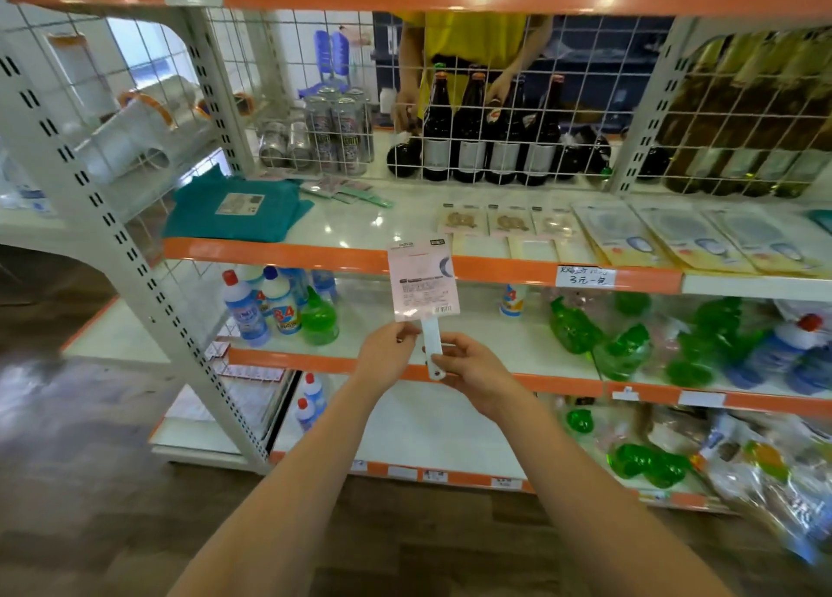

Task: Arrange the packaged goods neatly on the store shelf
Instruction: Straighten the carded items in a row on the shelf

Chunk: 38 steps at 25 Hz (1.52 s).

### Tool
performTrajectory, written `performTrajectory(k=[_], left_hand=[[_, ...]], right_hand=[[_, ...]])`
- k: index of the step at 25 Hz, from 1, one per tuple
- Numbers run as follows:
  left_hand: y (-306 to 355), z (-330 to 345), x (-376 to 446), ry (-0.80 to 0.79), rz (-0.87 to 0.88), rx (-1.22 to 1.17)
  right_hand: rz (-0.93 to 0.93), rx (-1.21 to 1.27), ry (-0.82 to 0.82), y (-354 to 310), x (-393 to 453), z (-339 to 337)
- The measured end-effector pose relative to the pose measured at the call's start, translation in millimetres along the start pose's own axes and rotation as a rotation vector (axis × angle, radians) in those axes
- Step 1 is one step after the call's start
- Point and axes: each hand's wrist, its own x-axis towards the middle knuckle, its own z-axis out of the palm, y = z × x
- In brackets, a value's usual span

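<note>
Our fingers (407, 333) on the left hand (386, 358) pinch the lower left corner of the packaged item (424, 281), while the right hand (472, 369) pinches its white handle (433, 348) from the right side, low down near the handle's end. We hold the package upright in the air in front of the store shelf (360, 227), its long axis running vertically, card end up and handle pointing down toward us, tilted very slightly to the left at the top. The card is pale pink with printed text, a dark crescent mark near its upper right edge and a barcode at the lower right; the print is too small for us to read. It hangs just before the orange shelf edge (279, 252). On the white shelf board behind it we see a folded teal cloth (234, 211) at the left, flat packs with tan shapes (508, 222) in the middle, and yellow-and-white flat packs (684, 236) lying angled at the right. Behind a wire grid stand dark bottles (486, 132) and cans (335, 132), and a person in a yellow top (468, 38) beyond them. Lower shelves carry blue-and-white bottles (263, 308) and green bottles (621, 348). The floor (90, 484) is dark wood.
</note>
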Motion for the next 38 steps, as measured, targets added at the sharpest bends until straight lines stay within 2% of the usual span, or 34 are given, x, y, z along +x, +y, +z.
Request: performTrajectory(k=[7,12,18,22,25,28,32,35,38], left_hand=[[-13,1,-11,0.106,-0.177,-0.354],[0,0,-12,0.061,-0.301,-0.721],[4,4,-19,-0.007,-0.265,-0.920],[4,7,-24,-0.011,-0.274,-0.929],[4,12,-28,0.050,-0.303,-0.887],[4,18,-29,0.144,-0.342,-0.847],[8,26,-33,0.175,-0.363,-0.767],[5,29,-38,0.121,-0.392,-0.763],[-4,30,-38,0.064,-0.452,-0.781]], right_hand=[[0.055,-0.023,0.072,25,-25,1],[0.062,-0.074,0.091,36,-32,-4],[0.057,-0.188,0.054,42,-42,-6],[0.074,-0.238,0.050,46,-45,-7],[0.078,-0.355,0.098,45,-47,-4],[0.048,-0.593,0.158,43,-50,4],[0.020,-0.882,0.182,47,-51,14],[0.077,-0.806,0.167,51,-51,14],[0.166,-0.509,0.085,50,-57,11]])
